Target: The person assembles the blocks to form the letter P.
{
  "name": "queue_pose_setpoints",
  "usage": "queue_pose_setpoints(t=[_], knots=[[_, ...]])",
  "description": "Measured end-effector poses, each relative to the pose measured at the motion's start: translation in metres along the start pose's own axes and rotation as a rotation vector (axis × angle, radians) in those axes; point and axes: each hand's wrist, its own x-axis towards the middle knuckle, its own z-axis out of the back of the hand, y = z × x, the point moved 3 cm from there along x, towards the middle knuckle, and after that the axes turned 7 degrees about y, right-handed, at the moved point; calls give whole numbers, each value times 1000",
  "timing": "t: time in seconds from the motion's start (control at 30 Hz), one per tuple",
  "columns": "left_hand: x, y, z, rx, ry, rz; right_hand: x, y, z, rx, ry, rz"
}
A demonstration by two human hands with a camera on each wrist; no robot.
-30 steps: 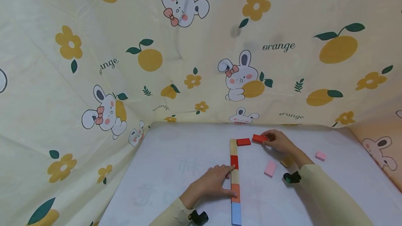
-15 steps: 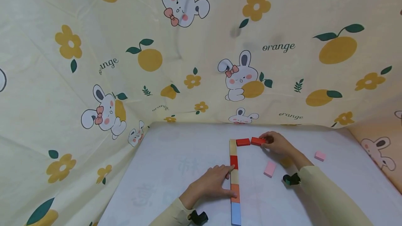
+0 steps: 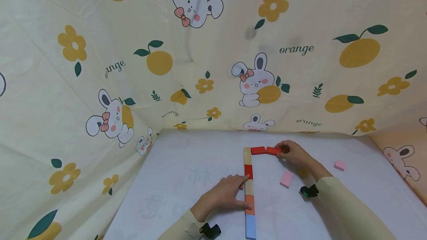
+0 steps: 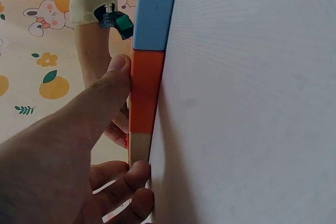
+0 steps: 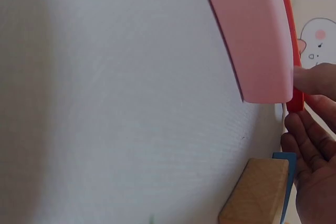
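My right hand (image 3: 295, 155) pinches the end of a red block (image 3: 272, 151) between thumb and fingers at the far side of the table. That block's near end sits at or almost at the end of another red block (image 3: 258, 150), slightly angled to it. The second red block meets the far wooden block (image 3: 247, 155) of a straight row. Nearer in the row come a red block (image 3: 248, 172), a wooden one (image 3: 249, 187), an orange one (image 3: 250, 205) and a blue one (image 3: 250, 226). My left hand (image 3: 224, 195) rests against the row's left side, thumb at the orange block, fingers spread.
A pink block (image 3: 286, 179) lies right of the row, and a smaller-looking pink block (image 3: 340, 165) farther right. Partly hidden under my right wrist is a brown wooden block (image 3: 303, 172). A printed rabbit-and-orange cloth (image 3: 220, 47) hangs behind the white table (image 3: 186, 158).
My right hand has slid the red block left and slightly nearer, narrowing the gap to the other red block. My left hand has stayed in place.
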Motion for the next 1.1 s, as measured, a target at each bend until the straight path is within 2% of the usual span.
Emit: queue_pose_setpoints(t=[0.67, 0.9, 1.1], knots=[[-1, -1, 1, -1, -5, -11, -5, 3, 0, 13, -5, 19], [-1, -2, 1, -9, 1, -8, -18, 1, 15, 16, -42, 54], [1, 1, -1, 0, -4, -11, -37, -3, 31, -18, -78, 75]])
